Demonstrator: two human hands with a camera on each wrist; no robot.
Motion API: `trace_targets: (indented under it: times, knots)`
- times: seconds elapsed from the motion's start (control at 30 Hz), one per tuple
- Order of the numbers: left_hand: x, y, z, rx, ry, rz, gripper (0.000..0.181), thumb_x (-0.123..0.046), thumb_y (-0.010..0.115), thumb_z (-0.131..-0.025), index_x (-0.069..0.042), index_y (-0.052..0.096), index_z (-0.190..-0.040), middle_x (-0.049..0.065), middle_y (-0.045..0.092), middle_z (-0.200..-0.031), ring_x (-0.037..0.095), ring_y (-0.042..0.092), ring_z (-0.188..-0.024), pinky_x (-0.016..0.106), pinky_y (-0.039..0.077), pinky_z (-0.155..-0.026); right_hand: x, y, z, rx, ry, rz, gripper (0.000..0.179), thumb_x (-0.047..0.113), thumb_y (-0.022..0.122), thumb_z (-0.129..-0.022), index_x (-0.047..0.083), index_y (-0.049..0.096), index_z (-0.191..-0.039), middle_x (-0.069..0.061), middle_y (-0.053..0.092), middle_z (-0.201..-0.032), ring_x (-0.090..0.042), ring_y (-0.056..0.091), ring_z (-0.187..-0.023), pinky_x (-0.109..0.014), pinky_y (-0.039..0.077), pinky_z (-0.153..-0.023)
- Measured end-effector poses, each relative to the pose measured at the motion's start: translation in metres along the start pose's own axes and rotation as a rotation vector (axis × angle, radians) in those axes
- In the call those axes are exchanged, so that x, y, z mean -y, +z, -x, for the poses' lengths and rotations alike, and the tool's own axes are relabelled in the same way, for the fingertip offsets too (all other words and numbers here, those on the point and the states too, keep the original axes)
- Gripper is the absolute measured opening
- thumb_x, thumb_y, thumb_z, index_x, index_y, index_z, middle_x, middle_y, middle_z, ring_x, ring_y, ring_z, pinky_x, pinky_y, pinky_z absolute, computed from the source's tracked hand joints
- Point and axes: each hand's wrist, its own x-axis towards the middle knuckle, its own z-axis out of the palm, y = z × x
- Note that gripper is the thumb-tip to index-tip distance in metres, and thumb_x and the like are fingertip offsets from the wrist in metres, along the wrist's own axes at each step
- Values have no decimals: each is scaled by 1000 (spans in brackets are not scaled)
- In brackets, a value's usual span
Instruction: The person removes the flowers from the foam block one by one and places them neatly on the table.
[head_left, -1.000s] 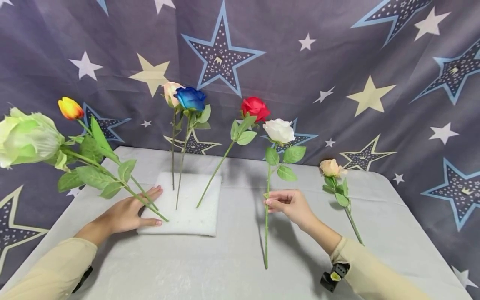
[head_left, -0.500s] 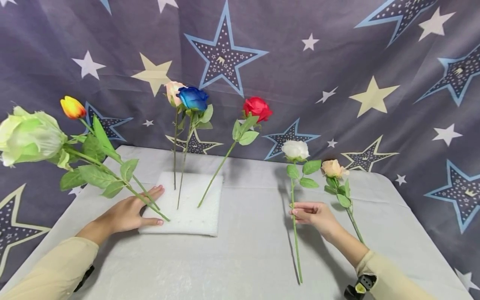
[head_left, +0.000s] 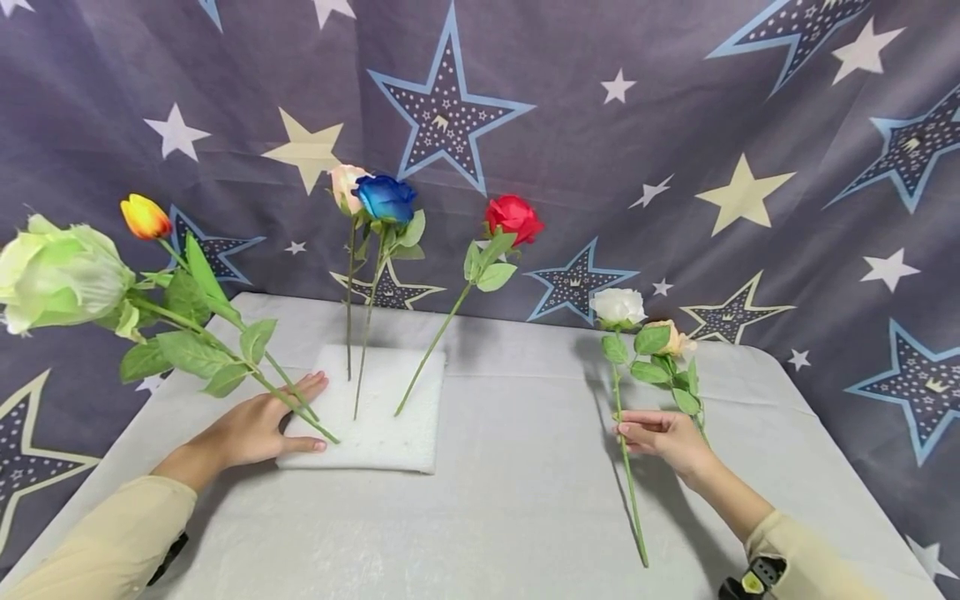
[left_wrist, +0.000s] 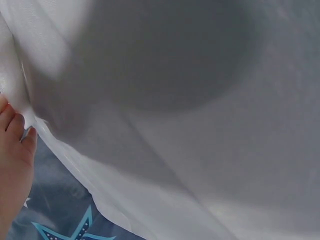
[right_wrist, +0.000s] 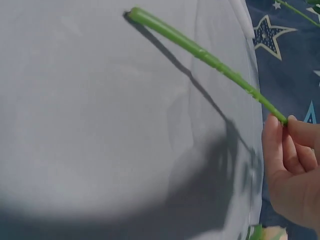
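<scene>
My right hand (head_left: pixel 670 443) pinches the green stem of a white rose (head_left: pixel 619 307) between thumb and fingertips. The stem slants down toward the table; its lower end (right_wrist: pixel 145 18) lies close to the cloth in the right wrist view. My left hand (head_left: pixel 251 427) rests with spread fingers on the left edge of a white foam block (head_left: pixel 397 442). Standing in the foam are a blue rose (head_left: pixel 386 198), a pale pink rose (head_left: pixel 347 187), a red rose (head_left: pixel 514 218), an orange-yellow tulip (head_left: pixel 146 217) and a large pale green flower (head_left: pixel 63 271). The last two lean left over my left hand.
A peach rose (head_left: pixel 677 340) lies on the table at the right, partly hidden by the white rose's leaves and my right hand. Grey-white cloth (head_left: pixel 480 533) covers the table. A dark star-patterned curtain (head_left: pixel 570 125) hangs right behind it.
My right hand has carried the white rose to the right and lower, until it overlaps the peach rose in the head view. The left hand has stayed on the foam.
</scene>
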Motion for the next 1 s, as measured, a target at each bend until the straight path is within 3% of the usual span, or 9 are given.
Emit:
trace_targets:
  times: [0.17, 0.43, 0.73, 1.0]
  knots:
    - [1, 0, -1, -2, 5, -2, 99, -65, 67, -75, -8, 35, -149, 20, 31, -156, 45, 32, -140, 60, 27, -112, -3, -12, -3, -16, 12, 0, 40, 7, 64, -91, -16, 56, -122, 13, 75, -84, -3, 72, -76, -20, 60, -74]
    - [2, 2, -1, -11, -8, 9, 100, -66, 68, -74, -8, 35, -149, 20, 31, -156, 45, 32, -140, 61, 27, -113, -5, -24, -11, -48, 34, 9, 45, 7, 63, -91, -19, 50, -126, 12, 75, -84, -4, 71, -75, -20, 60, -74]
    - [1, 0, -1, -16, 1, 11, 99, -65, 68, -75, -7, 35, -149, 20, 31, -156, 45, 32, -141, 61, 27, -113, -13, -40, -19, -53, 48, -17, 31, 3, 62, -90, -11, 62, -118, 9, 75, -81, -4, 72, -75, -20, 60, -73]
    - [1, 3, -2, -10, -3, 28, 100, -66, 68, -74, -7, 34, -149, 20, 31, -156, 47, 31, -140, 61, 26, -113, -21, -43, -21, -101, 107, 43, 45, 6, 65, -89, -21, 53, -122, 11, 73, -78, -2, 69, -70, -20, 60, -69]
